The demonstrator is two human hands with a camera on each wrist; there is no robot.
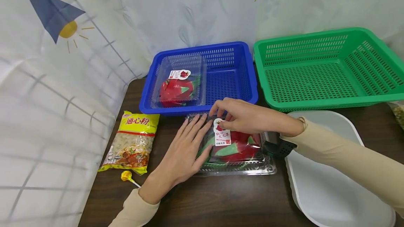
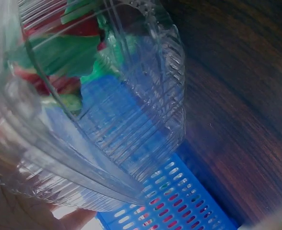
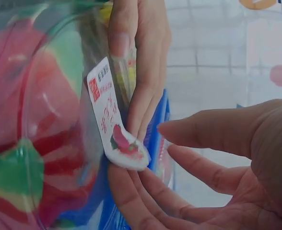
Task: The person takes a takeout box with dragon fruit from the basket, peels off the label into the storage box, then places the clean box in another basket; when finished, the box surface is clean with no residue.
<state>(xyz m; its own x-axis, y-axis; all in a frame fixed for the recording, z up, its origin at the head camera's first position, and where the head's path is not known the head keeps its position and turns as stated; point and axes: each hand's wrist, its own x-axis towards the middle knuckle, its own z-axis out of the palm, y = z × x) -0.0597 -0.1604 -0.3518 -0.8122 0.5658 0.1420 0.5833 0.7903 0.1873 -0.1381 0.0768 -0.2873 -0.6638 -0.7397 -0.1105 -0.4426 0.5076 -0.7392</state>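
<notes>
A white tray (image 1: 328, 192) lay nearest on the dark wooden bench (image 1: 221, 202), at the right. Just beyond it sat a clear box (image 1: 240, 153) holding a red and green dragon fruit, close in front of the blue basket (image 1: 233, 76). The left hand (image 1: 186, 150) lay flat on the box's left end, fingers (image 1: 197, 125) straight and together, pressing the lid. The right hand (image 1: 243, 116) reached over the far edge, its fingers curled and its thumb and forefinger pinching the top of the white label (image 1: 222, 132), which carried red Chinese characters too small to read and a small fruit picture. Left of the box lay a yellow lollipop (image 1: 127, 176) and a yellow bag (image 1: 132, 143) printed 通心粉. Inside the blue basket stood a second box (image 1: 180, 83) with the same kind of label. A green basket (image 1: 322, 69) stood to its right.
</notes>
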